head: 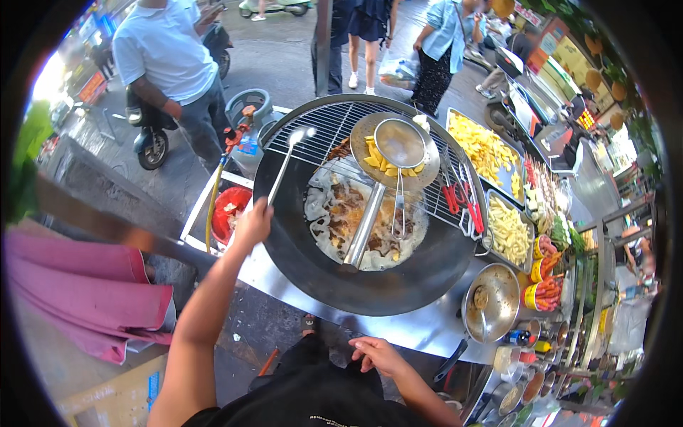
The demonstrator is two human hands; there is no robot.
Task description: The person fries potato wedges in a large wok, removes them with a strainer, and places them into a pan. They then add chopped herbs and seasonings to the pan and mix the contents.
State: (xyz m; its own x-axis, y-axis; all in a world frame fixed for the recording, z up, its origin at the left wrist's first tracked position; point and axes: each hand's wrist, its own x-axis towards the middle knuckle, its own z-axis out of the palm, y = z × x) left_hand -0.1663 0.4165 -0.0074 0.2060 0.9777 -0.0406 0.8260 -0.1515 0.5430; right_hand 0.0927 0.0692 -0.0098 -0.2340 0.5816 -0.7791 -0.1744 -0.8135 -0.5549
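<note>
My left hand grips the handle of a long metal spoon or ladle, whose shiny head is over the far left side of a large dark wok. Frothing oil bubbles around browned food in the wok. A wire rack covers its far part. A perforated skimmer rests there with potato pieces; a round fine strainer sits on top of them. My right hand holds nothing and hovers before my body, fingers loosely bent and apart.
Red-handled tongs lie at the rack's right edge. Trays of potato slices and potato sticks stand beyond. A metal bowl holds a ladle. At left are a gas cylinder and red basin. A person stands beyond.
</note>
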